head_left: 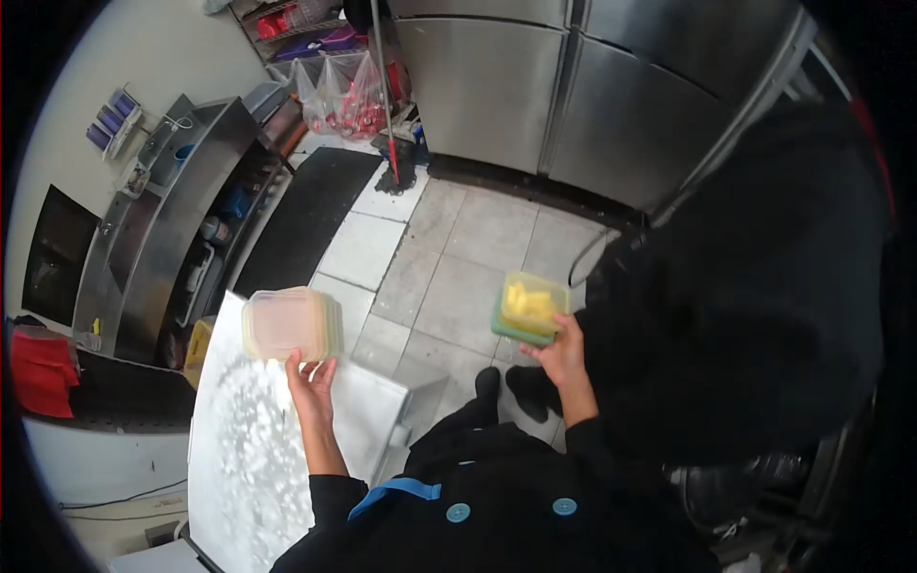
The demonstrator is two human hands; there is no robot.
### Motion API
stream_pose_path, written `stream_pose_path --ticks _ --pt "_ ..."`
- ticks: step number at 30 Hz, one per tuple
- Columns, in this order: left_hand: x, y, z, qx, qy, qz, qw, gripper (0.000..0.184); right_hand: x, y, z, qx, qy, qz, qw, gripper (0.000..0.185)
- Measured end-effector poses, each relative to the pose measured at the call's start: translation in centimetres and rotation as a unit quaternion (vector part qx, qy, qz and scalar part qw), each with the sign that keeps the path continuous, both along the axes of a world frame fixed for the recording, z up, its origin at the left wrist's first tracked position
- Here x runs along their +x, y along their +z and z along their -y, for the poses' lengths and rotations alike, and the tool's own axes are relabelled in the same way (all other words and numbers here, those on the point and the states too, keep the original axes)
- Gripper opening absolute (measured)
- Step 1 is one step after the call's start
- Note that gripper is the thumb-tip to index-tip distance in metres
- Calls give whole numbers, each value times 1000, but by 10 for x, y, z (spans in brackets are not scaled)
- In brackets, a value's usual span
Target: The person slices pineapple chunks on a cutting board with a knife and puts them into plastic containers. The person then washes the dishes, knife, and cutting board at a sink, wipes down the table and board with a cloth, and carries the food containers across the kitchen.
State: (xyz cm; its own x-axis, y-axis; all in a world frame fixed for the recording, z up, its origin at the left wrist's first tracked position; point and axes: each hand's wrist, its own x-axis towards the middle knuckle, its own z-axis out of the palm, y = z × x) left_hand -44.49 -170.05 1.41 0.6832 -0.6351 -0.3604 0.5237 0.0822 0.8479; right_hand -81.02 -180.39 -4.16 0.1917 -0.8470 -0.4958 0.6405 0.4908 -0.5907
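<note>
My left hand (311, 385) grips the near edge of a stack of shallow plastic containers (289, 323), translucent pinkish on top and pale yellow along the side. The stack is held over the corner of a white, speckled worktop (250, 430); whether it touches the surface I cannot tell. In my right hand (564, 355) is a small yellowish plastic container (533, 304) with yellow chunks showing inside. Beneath it, in the same grip, sits a green container (521, 331). The fingers wrap its near right side, above the tiled floor.
Steel refrigerator doors (478, 95) stand ahead. A large black cloth-like shape (735, 286) fills the right side. A black mat (310, 215) and a broom (394, 158) are on the floor. At left runs a steel counter (196, 177); clear bags (339, 95) hang behind.
</note>
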Motion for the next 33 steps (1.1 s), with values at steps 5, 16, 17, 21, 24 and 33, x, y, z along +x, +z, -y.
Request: stream_pose_path --ticks 5,16,17,21,24,33 --pt "-11 1 114 -45 -44 -44 997 61 -33 -10 31 15 -71 30 997 47" --pt "-6 -71 192 -32 -100 -58 993 46 -17 44 135 31 -20 -83 996 53" --pt "-4 -75 193 -20 -92 -66 993 44 -11 47 153 26 -3 -79 997 53" --pt "10 -75 218 -10 -14 -100 995 43 23 37 249 49 47 -118 991 58" --pt "26 -80 254 14 26 -110 994 46 47 -14 333 44 123 -90 987 61" --pt "116 -14 378 10 85 -105 991 54 238 -36 525 86 267 -68 958 62"
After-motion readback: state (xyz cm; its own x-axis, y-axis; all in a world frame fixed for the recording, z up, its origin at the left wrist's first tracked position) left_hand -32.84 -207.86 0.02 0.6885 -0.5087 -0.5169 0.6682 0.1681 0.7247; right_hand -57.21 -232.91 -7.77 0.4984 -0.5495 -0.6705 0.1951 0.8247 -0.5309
